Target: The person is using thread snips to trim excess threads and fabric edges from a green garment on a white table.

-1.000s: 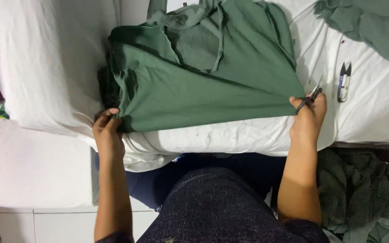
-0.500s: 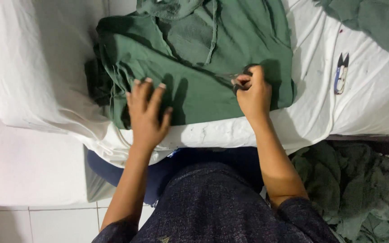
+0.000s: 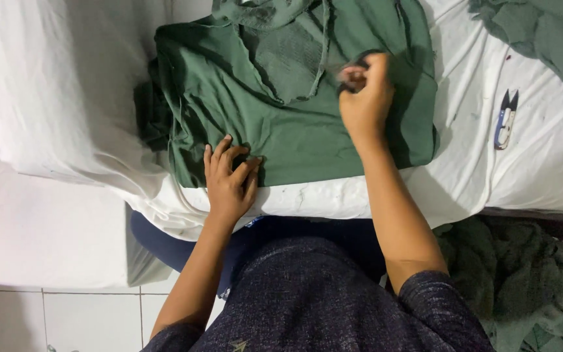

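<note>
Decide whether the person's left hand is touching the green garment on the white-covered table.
Touching. The head view shows the left hand pressed flat, fingers spread, on the lower edge of the green garment, with no gap between palm and cloth.

Left hand [image 3: 230, 182] flat on green garment [image 3: 294, 124]; right hand [image 3: 365, 98] fisted on it, thread snips [image 3: 506, 120] aside

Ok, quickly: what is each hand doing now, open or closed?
Left hand: open, flat on the green garment.
Right hand: closed, pinching something small and blurred; cannot tell what.
</note>
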